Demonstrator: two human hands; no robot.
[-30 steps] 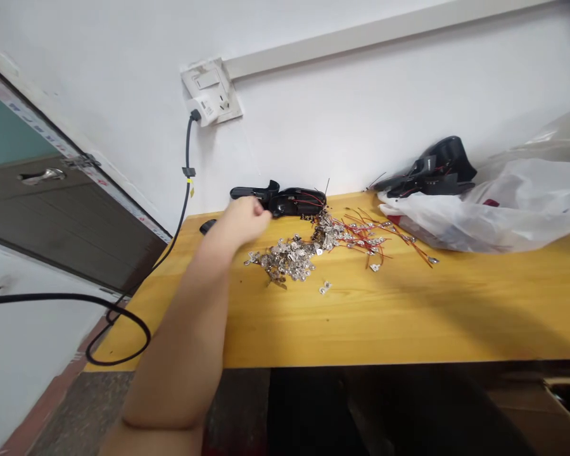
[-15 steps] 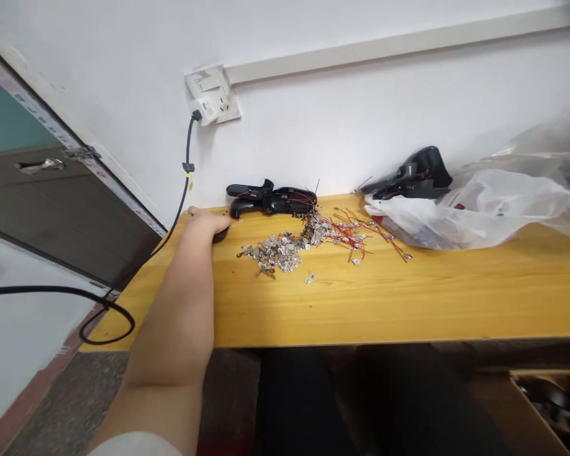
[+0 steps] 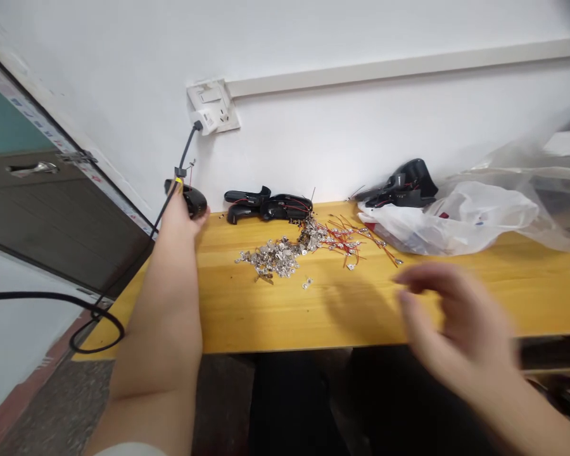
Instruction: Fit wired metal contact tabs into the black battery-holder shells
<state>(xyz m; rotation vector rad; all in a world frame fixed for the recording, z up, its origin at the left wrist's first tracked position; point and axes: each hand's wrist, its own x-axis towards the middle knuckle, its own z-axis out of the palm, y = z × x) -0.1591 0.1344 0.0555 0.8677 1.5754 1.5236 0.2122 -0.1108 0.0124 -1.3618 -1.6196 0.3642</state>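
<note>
Head view: left hand (image 3: 178, 213) holds black plastic shell (image 3: 196, 201) near left end of worktop (image 3: 266, 323), by power cable (image 3: 186, 149); right hand (image 3: 470, 323) half-open, blurred, apparently empty. Steady grip should hold thin wire (image 3: 190, 176) clear of power cable.

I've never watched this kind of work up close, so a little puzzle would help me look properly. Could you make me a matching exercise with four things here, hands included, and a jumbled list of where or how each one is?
Things
1. Left hand
2. Right hand
3. White plug
4. Plastic bag

Places and states
A. Whitish and crumpled, on the wooden table
B. In the wall socket
C. Holding a black casing
D. Blurred, with nothing visible in its grasp

Right pairs: 1-C, 2-D, 3-B, 4-A
</note>
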